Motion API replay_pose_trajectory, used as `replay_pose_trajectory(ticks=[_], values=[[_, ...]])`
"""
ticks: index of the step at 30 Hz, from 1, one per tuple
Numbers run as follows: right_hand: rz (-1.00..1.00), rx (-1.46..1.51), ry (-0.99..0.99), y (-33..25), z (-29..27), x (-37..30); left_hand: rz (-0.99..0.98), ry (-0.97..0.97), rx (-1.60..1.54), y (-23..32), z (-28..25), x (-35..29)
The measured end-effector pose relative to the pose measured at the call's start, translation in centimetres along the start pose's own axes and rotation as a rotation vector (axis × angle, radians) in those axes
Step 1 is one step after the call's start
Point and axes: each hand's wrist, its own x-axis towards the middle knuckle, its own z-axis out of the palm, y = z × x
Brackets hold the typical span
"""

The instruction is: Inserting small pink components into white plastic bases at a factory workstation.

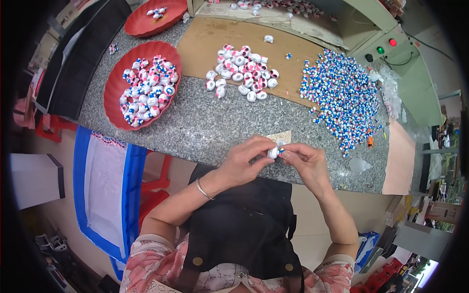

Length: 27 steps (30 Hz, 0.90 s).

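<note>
Over the front edge of the grey speckled counter, my left hand pinches a small white rounded piece. Close against its right side, the fingertips of my right hand grip a small blue part; whether the two are joined I cannot tell. Just behind my fingers a small tan board lies on the counter. Farther back is a loose heap of white-and-pink rounded pieces. A large pile of tiny blue, white and red parts spreads to the right.
At the left, a red scalloped bowl holds white pieces with blue parts; another red bowl stands behind it. A clear squeeze bottle and an orange object lie at right. A blue-rimmed tray sits below the counter.
</note>
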Motion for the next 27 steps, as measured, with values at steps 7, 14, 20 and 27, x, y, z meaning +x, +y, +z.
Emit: replay_pose_trajectory(ticks=[7, 14, 20, 27], values=[[-0.561, -0.506, -0.051, -1.3, 0.2, -0.9, -0.293, -0.310, -0.479, 1.0, -1.6, 1.2], [-0.492, -0.508, -0.068, -1.6, 1.2, -1.1, -0.456, -0.311, -0.564, 0.7, -1.9, -0.1], [-0.567, -0.725, 0.125, 0.3, -3.3, 4.9, -0.169, -0.004, 0.006, 2.3, -8.8, 0.6], [-0.711, -1.077, 0.242, 0.0, -6.5, 13.0, 0.066, 0.409, 1.144, 1.9, -20.2, -0.2]])
